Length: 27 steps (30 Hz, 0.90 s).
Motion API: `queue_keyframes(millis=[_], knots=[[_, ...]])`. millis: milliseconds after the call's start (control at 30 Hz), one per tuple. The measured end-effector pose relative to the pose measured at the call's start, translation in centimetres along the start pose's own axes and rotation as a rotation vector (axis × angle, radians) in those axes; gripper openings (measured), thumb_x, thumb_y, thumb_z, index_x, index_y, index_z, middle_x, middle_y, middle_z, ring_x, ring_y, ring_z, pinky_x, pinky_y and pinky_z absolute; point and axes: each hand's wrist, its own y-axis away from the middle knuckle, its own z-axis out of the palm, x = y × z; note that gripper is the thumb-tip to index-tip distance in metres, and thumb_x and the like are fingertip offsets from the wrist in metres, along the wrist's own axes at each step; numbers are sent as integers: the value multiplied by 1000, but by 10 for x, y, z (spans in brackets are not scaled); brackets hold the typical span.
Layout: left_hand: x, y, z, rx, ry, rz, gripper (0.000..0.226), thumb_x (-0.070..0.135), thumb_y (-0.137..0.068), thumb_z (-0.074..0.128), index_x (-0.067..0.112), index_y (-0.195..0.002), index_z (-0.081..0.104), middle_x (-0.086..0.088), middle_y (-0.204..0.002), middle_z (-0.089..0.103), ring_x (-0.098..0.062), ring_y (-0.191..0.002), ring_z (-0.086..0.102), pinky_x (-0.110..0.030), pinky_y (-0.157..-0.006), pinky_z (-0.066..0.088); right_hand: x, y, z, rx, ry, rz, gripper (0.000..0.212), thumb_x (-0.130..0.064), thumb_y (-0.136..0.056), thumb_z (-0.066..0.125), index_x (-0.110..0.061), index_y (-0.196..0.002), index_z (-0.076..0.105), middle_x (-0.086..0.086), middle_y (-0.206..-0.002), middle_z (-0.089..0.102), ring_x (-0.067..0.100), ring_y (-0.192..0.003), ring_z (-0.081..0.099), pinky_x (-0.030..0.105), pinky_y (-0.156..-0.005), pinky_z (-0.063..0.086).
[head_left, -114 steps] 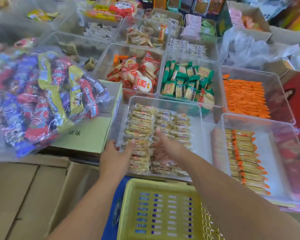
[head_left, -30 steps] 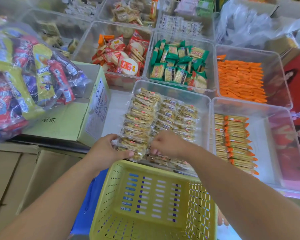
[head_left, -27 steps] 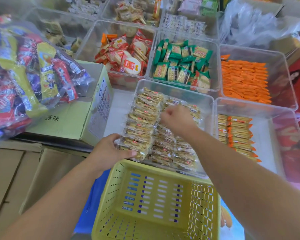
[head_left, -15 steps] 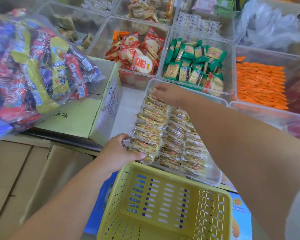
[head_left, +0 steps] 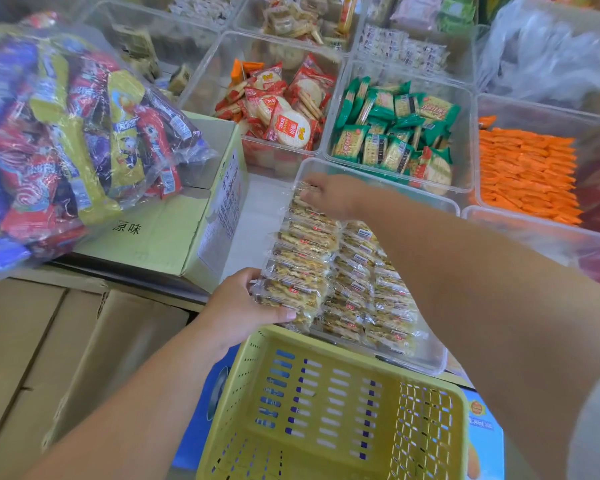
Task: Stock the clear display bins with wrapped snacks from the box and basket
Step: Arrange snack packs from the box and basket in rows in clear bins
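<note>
The right hand (head_left: 329, 197) has travelled since a second ago: it was then at the near edge beside the left hand (head_left: 246, 303), and it now reaches across to the far end of the left-hand row, while the left hand has kept its place at the near end. The wrapped snacks (head_left: 312, 244) stand on edge in three rows inside the clear bin (head_left: 430, 362), which sits just beyond the yellow basket (head_left: 326, 362) and just right of the cardboard box (head_left: 160, 233). Each row runs away from the person towards the far wall, leaning a little to the left, and each packet's long axis lies crosswise, left to right. The packets are clear film over golden-brown biscuits with crinkled edges, each with a small red and white label. The left hand grips the nearest packets of the left row, thumb over their top and fingers curled round the end. The right hand's fingers bend down onto the farthest packets; I cannot tell whether they pinch or only press.
</note>
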Motion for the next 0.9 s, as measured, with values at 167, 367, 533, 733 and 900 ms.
queue_keyframes(millis=[167, 367, 533, 733, 900], knots=[[5, 2, -9, -114, -32, -23, 84, 53, -46, 100, 46, -119, 58, 23, -119, 67, -3, -108, 64, -21, -80, 46, -1, 4, 5, 176, -120, 1, 62, -53, -100, 49, -28, -154, 31, 16, -153, 43, 35, -126, 56, 42, -103, 46], [18, -1, -11, 13, -31, 0, 103, 84, -70, 65, 37, -156, 32, 6, -146, 54, -16, -121, 53, -37, -94, 38, 3, 35, 18, 492, -474, 180, 71, -66, -98, 41, -25, -156, 30, 5, -159, 39, 28, -139, 44, 44, -105, 42], [17, -8, -4, 68, -27, 27, 71, 61, -93, 62, 28, -152, 42, 1, -140, 60, -20, -116, 62, -41, -97, 50, -13, 84, 62, 470, -994, 287, 77, -76, -95, 25, -37, -160, 13, -8, -168, 17, 21, -153, 19, 47, -119, 19], [11, -12, -1, 74, -72, 55, 54, 50, -99, 59, 24, -146, 50, -4, -132, 66, -20, -111, 65, -34, -82, 51, -47, 98, 94, 287, -1160, 291, 85, -83, -89, 24, -40, -160, 2, -12, -169, 2, 21, -156, 6, 58, -123, 14], [14, -10, 0, 92, -54, 35, 50, 50, -101, 56, 24, -143, 53, -2, -127, 67, -22, -111, 64, -42, -95, 54, -31, 107, 86, 250, -1189, 320, 89, -91, -81, 23, -46, -158, 15, -9, -167, 19, 25, -152, 22, 56, -120, 22]])
